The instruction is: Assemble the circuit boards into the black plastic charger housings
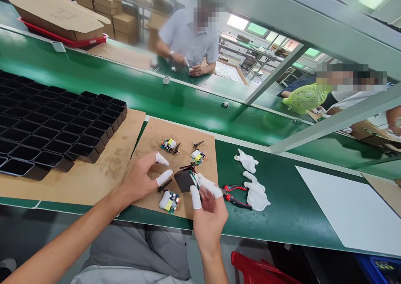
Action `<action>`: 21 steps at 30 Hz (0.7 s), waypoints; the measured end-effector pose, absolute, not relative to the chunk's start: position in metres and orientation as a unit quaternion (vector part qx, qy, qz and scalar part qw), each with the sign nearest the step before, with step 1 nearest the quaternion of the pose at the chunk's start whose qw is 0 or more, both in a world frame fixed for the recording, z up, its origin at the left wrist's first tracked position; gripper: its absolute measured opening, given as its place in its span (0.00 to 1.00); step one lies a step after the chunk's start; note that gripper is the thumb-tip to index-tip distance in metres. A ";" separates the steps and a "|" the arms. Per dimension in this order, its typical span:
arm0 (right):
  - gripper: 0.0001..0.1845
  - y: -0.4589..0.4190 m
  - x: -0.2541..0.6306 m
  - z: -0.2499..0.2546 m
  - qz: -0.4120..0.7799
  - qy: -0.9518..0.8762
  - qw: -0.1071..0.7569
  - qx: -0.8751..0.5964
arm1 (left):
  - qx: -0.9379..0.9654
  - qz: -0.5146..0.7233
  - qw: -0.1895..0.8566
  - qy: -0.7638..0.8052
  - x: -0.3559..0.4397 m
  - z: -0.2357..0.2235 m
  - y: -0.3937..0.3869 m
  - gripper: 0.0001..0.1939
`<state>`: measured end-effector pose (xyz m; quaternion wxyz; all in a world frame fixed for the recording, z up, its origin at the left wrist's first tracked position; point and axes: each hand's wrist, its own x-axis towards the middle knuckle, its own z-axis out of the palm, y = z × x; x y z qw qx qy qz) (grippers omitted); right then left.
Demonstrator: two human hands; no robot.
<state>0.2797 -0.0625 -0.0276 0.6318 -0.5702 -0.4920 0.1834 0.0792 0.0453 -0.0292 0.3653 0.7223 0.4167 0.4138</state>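
Note:
White finger cots cover the thumb and fingertips of both hands. My right hand [209,211] grips a small black plastic case [184,181], tilted, with part of a green circuit board showing at its right side and a black plug-like piece at its top. Just left of the case, my left hand [142,179] has thumb and forefinger apart and holds nothing. Around them on the brown cardboard [156,129] lie a circuit board [169,202] near my left thumb, another board [169,145] behind, and a third board [198,155] to the right, each with white and yellow parts.
Rows of black open cases [62,125] fill the left side. Red-handled pliers [236,196] and crumpled white gloves [257,194] lie at right, before a white sheet [351,209]. A co-worker [191,37] sits across the green conveyor belt [140,90]. A slanting metal post [328,117] stands right.

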 end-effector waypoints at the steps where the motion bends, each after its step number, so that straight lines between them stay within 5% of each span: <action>1: 0.14 -0.061 0.278 -0.025 0.222 -0.456 0.653 -0.563 | 0.727 0.407 0.389 0.393 0.080 -0.024 0.042 0.10; 7: 0.22 -0.054 0.275 -0.017 0.328 -0.375 0.679 -0.539 | 0.601 0.345 0.651 0.308 0.100 -0.006 0.032 0.28; 11: 0.24 -0.038 0.291 -0.012 0.296 -0.434 0.685 -0.505 | 0.400 0.277 0.851 0.200 0.109 -0.007 0.037 0.30; 17: 0.31 0.003 0.315 0.002 0.542 -0.466 0.577 -0.395 | 0.333 0.228 0.903 0.150 0.108 -0.012 0.042 0.36; 21: 0.30 0.014 0.314 -0.001 0.559 -0.435 0.579 -0.404 | 0.334 0.225 0.902 0.155 0.109 -0.017 0.047 0.37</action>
